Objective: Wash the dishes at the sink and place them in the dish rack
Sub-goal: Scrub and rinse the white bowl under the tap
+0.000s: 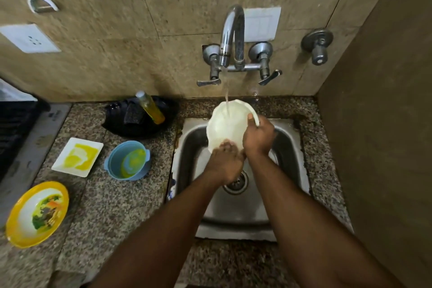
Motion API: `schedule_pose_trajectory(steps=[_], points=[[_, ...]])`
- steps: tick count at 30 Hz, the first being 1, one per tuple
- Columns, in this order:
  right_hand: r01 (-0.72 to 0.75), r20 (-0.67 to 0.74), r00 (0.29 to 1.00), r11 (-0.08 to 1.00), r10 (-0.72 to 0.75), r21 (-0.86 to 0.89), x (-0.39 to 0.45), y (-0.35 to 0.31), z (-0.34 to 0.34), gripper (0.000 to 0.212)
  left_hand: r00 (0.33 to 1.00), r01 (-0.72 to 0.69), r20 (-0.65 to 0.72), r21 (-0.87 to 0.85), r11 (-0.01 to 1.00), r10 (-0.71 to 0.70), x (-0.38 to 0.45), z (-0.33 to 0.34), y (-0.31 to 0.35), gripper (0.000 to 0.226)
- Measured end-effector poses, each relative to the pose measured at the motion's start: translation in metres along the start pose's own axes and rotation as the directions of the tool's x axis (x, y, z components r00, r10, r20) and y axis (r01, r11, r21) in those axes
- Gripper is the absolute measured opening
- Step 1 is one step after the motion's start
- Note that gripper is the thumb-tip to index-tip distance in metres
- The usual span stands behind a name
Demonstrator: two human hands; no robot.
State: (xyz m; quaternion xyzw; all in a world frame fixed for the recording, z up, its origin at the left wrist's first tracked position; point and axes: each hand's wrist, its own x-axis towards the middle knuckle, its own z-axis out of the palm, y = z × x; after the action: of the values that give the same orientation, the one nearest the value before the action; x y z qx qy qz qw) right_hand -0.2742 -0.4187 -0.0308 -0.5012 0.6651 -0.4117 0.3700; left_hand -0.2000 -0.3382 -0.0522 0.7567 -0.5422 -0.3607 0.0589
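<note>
Both hands hold a white plate (228, 124) tilted over the sink (289, 147) under the tap's (230, 37) stream, the right hand (258, 137) gripping its rim, the left hand (225, 163) pressed on its lower edge, fingers blurred, with a blue bowl (127, 160) left of the sink on the desk (112, 206).

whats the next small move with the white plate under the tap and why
Probably turn the white plate a little under the water stream. The right hand grips its rim, the left hand rubs the lower edge, and the stream strikes only the upper part.
</note>
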Motion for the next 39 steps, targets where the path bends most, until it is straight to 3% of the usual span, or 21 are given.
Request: schedule_pose_trajectory(steps=[2,6,8,11,13,15,18,21,24,27,30,35,39], points=[[-0.025,0.031,0.999,1.000,0.025,0.003,0.005,0.000,0.000,0.028,0.984,-0.180,0.006,0.029,0.983,0.180,-0.011,-0.006,-0.006,0.052],[-0.170,0.146,0.977,0.981,0.155,0.097,0.010,0.006,0.005,0.025,0.920,-0.391,-0.025,-0.110,0.914,0.391,-0.013,-0.012,-0.039,0.055],[-0.215,0.196,0.962,0.970,0.190,0.116,0.008,0.011,0.010,0.021,0.886,-0.460,0.074,0.003,0.888,0.458,-0.010,-0.016,-0.049,0.068],[-0.231,0.242,0.950,0.965,0.197,0.121,0.007,0.014,0.014,0.016,0.847,-0.523,0.279,0.288,0.803,0.452,-0.009,-0.030,-0.054,0.096],[-0.253,0.239,0.947,0.955,0.212,0.154,0.009,0.008,0.016,0.015,0.852,-0.523,0.261,0.421,0.741,0.454,-0.006,-0.035,-0.057,0.107],[-0.269,0.221,0.948,0.946,0.227,0.183,0.008,0.004,0.021,0.015,0.905,-0.416,0.129,0.472,0.778,0.406,0.001,-0.031,-0.054,0.115],[-0.297,0.174,0.948,0.936,0.266,0.188,-0.004,0.005,0.028,0.020,0.982,-0.098,-0.107,0.424,0.900,0.157,0.009,-0.029,-0.039,0.119],[-0.192,0.145,0.976,0.955,0.162,0.227,-0.011,-0.001,0.029,0.021,0.975,0.180,-0.205,0.479,0.859,-0.089,0.005,-0.022,-0.024,0.116],[-0.074,0.110,0.993,0.978,0.053,0.197,-0.012,-0.011,0.032,0.024,0.951,0.308,-0.195,0.551,0.775,-0.240,-0.004,-0.020,-0.004,0.087],[-0.096,0.011,0.995,0.981,0.095,0.166,-0.007,-0.011,0.032,0.025,0.971,0.143,-0.239,0.580,0.802,0.000,-0.012,-0.025,0.003,0.036],[-0.096,-0.035,0.994,0.984,0.102,0.151,0.002,-0.007,0.025,0.028,0.954,0.007,-0.282,0.371,0.929,0.106,-0.015,-0.023,-0.004,0.018],[-0.149,-0.001,0.989,0.976,0.151,0.159,0.016,0.000,0.019,0.031,0.878,-0.324,-0.329,0.129,0.937,0.349,-0.014,-0.023,-0.013,0.048],[-0.182,0.090,0.982,0.958,0.166,0.223,0.019,0.002,0.020,0.028,0.885,-0.442,-0.085,0.151,0.884,0.457,-0.006,-0.029,-0.024,0.076]])
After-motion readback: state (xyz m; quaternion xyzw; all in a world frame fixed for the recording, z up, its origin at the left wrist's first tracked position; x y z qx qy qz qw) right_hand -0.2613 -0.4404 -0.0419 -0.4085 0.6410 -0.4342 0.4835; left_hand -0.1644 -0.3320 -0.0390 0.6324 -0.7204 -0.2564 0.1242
